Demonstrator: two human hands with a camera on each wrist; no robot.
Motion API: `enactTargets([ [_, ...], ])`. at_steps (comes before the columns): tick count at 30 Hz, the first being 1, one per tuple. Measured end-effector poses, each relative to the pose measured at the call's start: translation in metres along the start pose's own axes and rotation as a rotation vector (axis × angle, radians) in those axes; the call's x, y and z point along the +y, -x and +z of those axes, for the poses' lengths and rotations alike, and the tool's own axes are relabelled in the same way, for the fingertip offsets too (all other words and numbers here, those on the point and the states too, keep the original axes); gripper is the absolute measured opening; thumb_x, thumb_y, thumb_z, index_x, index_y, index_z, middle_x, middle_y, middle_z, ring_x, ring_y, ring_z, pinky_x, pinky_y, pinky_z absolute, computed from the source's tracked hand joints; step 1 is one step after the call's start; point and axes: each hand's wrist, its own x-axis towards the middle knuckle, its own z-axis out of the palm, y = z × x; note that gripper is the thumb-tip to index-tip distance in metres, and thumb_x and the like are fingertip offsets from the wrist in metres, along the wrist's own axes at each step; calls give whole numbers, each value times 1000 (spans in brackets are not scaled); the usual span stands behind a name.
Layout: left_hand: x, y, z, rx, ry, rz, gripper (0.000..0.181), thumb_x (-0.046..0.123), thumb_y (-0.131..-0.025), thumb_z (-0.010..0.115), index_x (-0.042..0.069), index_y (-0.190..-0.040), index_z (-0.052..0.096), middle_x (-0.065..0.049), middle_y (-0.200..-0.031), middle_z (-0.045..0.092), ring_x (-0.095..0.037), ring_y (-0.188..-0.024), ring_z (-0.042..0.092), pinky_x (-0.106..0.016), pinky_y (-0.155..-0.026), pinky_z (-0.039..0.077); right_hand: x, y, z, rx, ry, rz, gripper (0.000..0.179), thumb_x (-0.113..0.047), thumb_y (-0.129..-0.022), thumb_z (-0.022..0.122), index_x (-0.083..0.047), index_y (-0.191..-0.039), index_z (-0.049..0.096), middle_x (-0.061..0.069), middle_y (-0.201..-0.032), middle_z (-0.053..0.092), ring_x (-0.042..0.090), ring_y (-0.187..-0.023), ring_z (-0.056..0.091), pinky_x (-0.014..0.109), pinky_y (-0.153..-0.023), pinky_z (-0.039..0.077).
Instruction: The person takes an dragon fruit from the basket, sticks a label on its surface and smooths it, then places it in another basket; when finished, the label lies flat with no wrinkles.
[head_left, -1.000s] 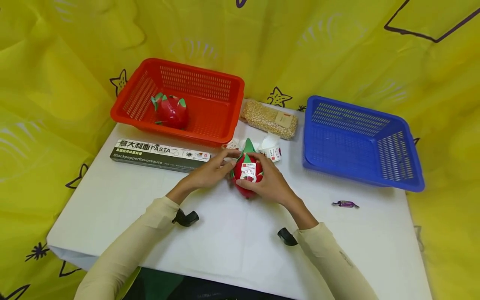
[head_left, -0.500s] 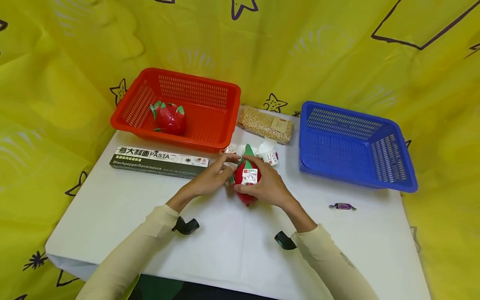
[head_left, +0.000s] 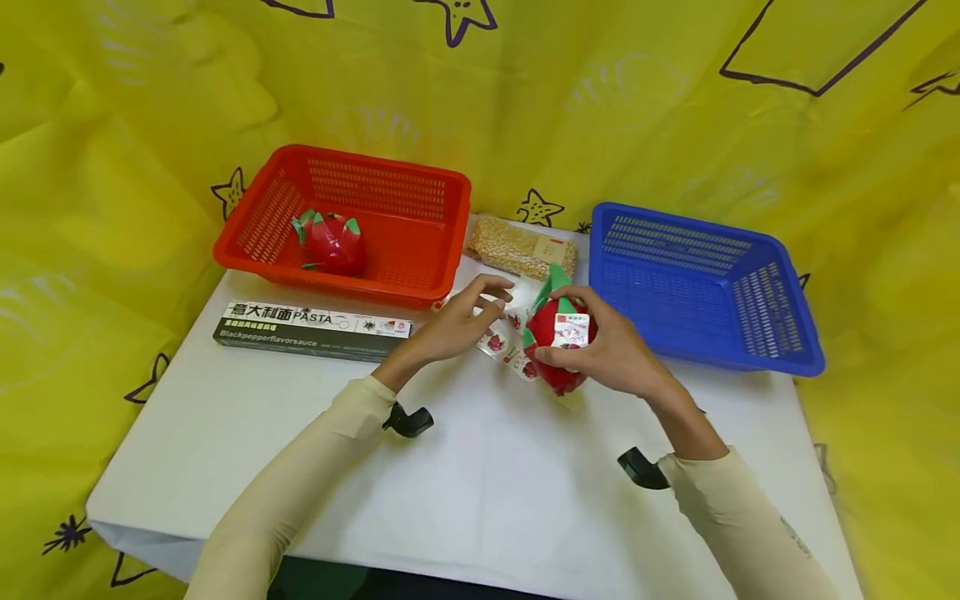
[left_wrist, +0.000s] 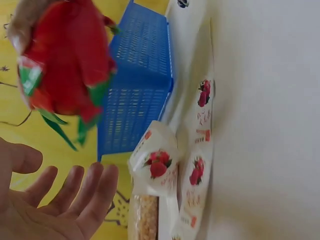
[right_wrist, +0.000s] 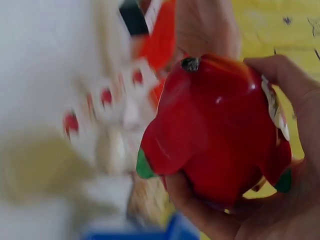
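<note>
In my right hand [head_left: 618, 350] I grip a red dragon fruit [head_left: 555, 379] with green leaf tips and a white label, raised a little over the table; the right wrist view shows the fingers wrapped round the fruit [right_wrist: 215, 130]. My left hand [head_left: 453, 325] is just left of it, apart from it, with fingers loosely bent and nothing in them. The left wrist view shows this hand [left_wrist: 60, 200] below the fruit [left_wrist: 70, 60]. A strip of white stickers [head_left: 501, 346] with printed dragon fruits lies between the hands, its roll [left_wrist: 160, 167] partly hidden in the head view.
At back left a red basket [head_left: 420, 287] holds another dragon fruit [head_left: 333, 244]. A blue basket [head_left: 708, 354] stands at right. Between them lies a bag of pale grains [head_left: 510, 247]. A pasta box [head_left: 311, 332] is left of my left hand. A yellow cloth [head_left: 480, 108] hangs behind.
The right hand has carried the dragon fruit to the right and off the table. The left hand has come away from it, uncovering the sticker strip. The view has tilted slightly.
</note>
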Motion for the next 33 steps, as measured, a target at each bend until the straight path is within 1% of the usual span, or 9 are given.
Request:
enactTargets([
  [3, 1, -21, 10, -9, -32, -2, 43, 15, -112, 49, 1, -153, 45, -22, -148, 54, -35, -128, 60, -47, -98, 59, 3, 8, -31, 22, 30, 23, 80, -30, -90, 85, -20, -155, 39, 24, -132, 59, 40, -113, 62, 37, -71, 64],
  [7, 1, -51, 29, -37, -74, -1, 46, 16, -112, 53, 2, -155, 45, -21, -152, 53, -34, -126, 61, -39, -97, 58, 9, 16, -69, 58, 76, 57, 81, -27, -94, 81, -19, -158, 31, 26, -138, 54, 42, -118, 59, 33, -77, 60],
  [11, 2, -79, 48, -61, -129, 26, 53, 17, -111, 55, 4, -160, 40, -19, -162, 43, -37, -134, 57, -39, -106, 54, 16, 19, -99, 74, 130, 53, 81, -25, -95, 79, -16, -159, 28, 28, -141, 51, 45, -120, 57, 29, -75, 61],
  [15, 8, -101, 62, -50, -189, 60, 59, 17, -109, 57, 3, -163, 36, -21, -169, 29, -38, -152, 39, -45, -122, 41, 26, 14, -122, 41, 218, 26, 81, -25, -94, 80, -15, -157, 30, 27, -138, 54, 45, -117, 59, 34, -75, 64],
  [19, 12, -117, 70, -37, -263, 38, 61, 22, -109, 58, 6, -164, 36, -18, -174, 23, -35, -161, 22, -49, -130, 26, 34, 0, -142, -10, 308, 28, 79, -27, -92, 83, -18, -154, 34, 24, -137, 55, 43, -114, 62, 42, -78, 65],
  [22, 12, -123, 72, -34, -306, 5, 63, 25, -109, 60, 9, -164, 35, -13, -175, 24, -34, -162, 19, -50, -131, 22, 38, -18, -151, -57, 340, 40, 79, -28, -91, 84, -18, -152, 36, 24, -137, 56, 43, -112, 64, 47, -81, 65],
  [25, 11, -124, 73, -24, -317, -15, 65, 25, -108, 62, 9, -165, 34, -11, -175, 24, -32, -163, 17, -50, -131, 21, 44, -38, -156, -111, 357, 49, 80, -30, -90, 84, -16, -151, 34, 25, -137, 56, 43, -113, 63, 50, -83, 64],
  [29, 11, -121, 77, -29, -320, -16, 66, 26, -109, 60, 8, -166, 32, -11, -176, 21, -32, -164, 15, -50, -132, 20, 56, -60, -156, -177, 365, 62, 77, -30, -89, 82, -14, -148, 34, 24, -134, 57, 39, -110, 63, 45, -82, 63],
  [33, 11, -120, 82, -51, -332, -4, 67, 27, -110, 59, 9, -167, 30, -10, -177, 20, -31, -164, 15, -50, -132, 20, 66, -75, -154, -251, 364, 82, 74, -26, -89, 80, -11, -144, 34, 24, -131, 57, 36, -105, 65, 41, -78, 62],
])
